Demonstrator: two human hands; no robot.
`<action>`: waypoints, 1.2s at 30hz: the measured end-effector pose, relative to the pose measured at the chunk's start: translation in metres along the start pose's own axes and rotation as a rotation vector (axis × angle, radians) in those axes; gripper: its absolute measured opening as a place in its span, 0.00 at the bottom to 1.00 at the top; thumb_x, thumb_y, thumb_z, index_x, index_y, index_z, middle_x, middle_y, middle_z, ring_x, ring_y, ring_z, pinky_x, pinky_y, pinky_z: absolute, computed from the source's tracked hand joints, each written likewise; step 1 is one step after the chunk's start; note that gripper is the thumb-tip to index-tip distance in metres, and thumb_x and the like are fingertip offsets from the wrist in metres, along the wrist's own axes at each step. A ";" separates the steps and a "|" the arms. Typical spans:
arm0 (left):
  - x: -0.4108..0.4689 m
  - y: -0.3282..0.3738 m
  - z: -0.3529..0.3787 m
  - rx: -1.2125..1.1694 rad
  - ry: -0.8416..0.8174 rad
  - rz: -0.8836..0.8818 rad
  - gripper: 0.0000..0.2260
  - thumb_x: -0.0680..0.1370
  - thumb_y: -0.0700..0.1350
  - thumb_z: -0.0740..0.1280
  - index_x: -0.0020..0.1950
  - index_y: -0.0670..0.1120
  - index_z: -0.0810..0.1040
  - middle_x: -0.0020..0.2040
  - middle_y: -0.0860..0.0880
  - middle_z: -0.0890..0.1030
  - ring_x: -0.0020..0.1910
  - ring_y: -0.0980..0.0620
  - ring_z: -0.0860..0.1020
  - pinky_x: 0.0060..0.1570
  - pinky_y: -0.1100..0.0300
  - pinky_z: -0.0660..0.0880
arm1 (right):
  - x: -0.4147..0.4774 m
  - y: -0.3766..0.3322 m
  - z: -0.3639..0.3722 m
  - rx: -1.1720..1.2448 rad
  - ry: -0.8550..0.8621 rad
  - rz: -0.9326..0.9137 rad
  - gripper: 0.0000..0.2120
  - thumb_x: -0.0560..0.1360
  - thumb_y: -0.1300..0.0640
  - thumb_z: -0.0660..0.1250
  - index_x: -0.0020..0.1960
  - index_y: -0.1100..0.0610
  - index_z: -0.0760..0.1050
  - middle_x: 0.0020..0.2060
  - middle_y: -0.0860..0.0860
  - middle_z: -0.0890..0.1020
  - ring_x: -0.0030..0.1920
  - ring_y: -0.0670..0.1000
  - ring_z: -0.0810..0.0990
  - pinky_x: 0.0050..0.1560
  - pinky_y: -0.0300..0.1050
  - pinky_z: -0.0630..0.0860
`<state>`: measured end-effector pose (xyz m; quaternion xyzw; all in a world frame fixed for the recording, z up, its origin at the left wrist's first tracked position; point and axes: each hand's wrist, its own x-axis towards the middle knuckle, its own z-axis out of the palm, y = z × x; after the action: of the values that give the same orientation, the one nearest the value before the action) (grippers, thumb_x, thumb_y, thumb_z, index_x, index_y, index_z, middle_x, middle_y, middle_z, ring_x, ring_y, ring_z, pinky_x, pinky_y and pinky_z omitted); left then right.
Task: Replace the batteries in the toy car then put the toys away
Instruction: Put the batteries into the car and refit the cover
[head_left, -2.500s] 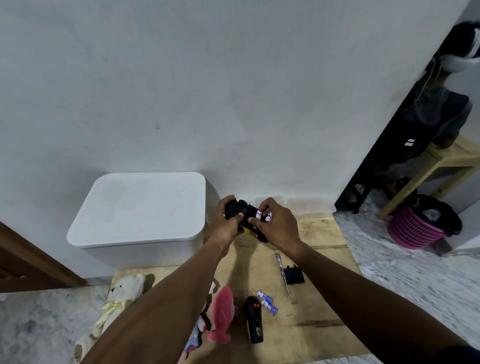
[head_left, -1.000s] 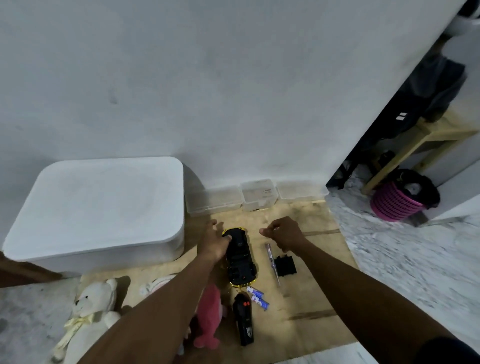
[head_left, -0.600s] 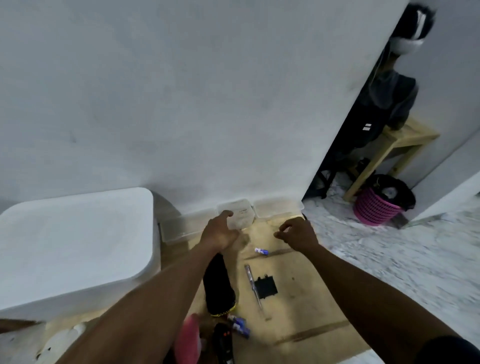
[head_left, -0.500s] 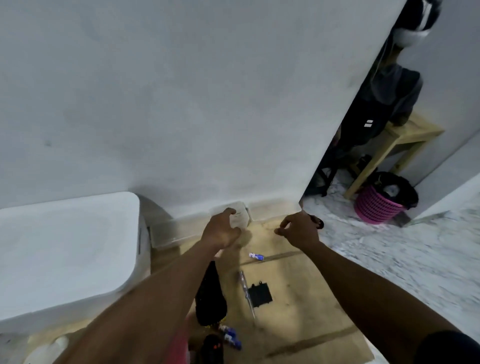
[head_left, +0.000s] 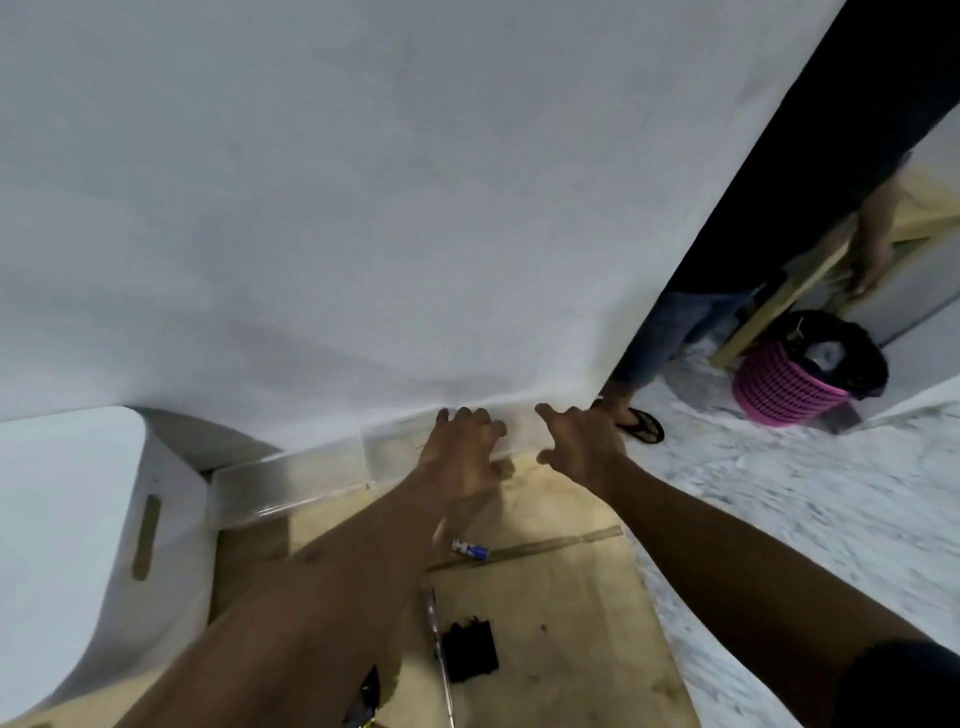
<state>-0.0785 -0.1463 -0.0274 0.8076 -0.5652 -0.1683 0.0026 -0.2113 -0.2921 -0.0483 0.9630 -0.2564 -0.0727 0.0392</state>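
Both my hands reach to the wall base with fingers spread. My left hand (head_left: 462, 449) lies over a small clear plastic container (head_left: 387, 454); whether it grips it is blurred. My right hand (head_left: 579, 441) hovers just right of it, holding nothing. One blue-and-white battery (head_left: 469, 548) lies on the wooden board (head_left: 566, 597) below my hands. Nearer me lie a screwdriver (head_left: 439, 652) and the black battery cover (head_left: 471, 649). Only a sliver of the black-and-yellow toy car (head_left: 365, 699) shows at the bottom edge, under my left forearm.
A large white lidded bin (head_left: 78, 545) stands at the left, with a longer clear container (head_left: 291, 483) beside it along the wall. At the right another person stands, sandalled foot (head_left: 640, 425) on the marble floor, near a pink basket (head_left: 782, 387) and a wooden bench.
I put the car down on the board and a battery was left there. Both hands moved forward to the clear containers, and their fingers have spread apart. The view tilted closer to the wall.
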 end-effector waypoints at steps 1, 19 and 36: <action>0.003 0.001 0.002 0.043 0.008 0.014 0.25 0.75 0.61 0.63 0.69 0.52 0.72 0.67 0.47 0.74 0.66 0.45 0.70 0.68 0.47 0.63 | 0.002 0.000 0.002 -0.018 -0.002 -0.014 0.28 0.72 0.44 0.72 0.66 0.54 0.68 0.44 0.54 0.84 0.42 0.57 0.84 0.36 0.45 0.69; 0.010 0.013 0.016 0.147 0.050 0.031 0.16 0.81 0.53 0.61 0.66 0.47 0.73 0.66 0.46 0.71 0.71 0.41 0.64 0.50 0.50 0.77 | 0.008 0.023 0.018 0.088 -0.025 -0.171 0.29 0.71 0.58 0.64 0.72 0.49 0.63 0.41 0.52 0.83 0.37 0.56 0.81 0.34 0.43 0.72; 0.013 0.011 0.001 -0.044 0.118 0.030 0.15 0.75 0.56 0.70 0.54 0.47 0.77 0.54 0.48 0.75 0.58 0.46 0.71 0.42 0.53 0.73 | -0.002 0.018 0.012 -0.145 0.021 -0.096 0.31 0.76 0.55 0.68 0.75 0.49 0.58 0.38 0.51 0.82 0.31 0.54 0.80 0.28 0.42 0.62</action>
<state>-0.0847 -0.1622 -0.0298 0.8072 -0.5724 -0.1327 0.0559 -0.2241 -0.3074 -0.0576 0.9696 -0.2034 -0.0830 0.1081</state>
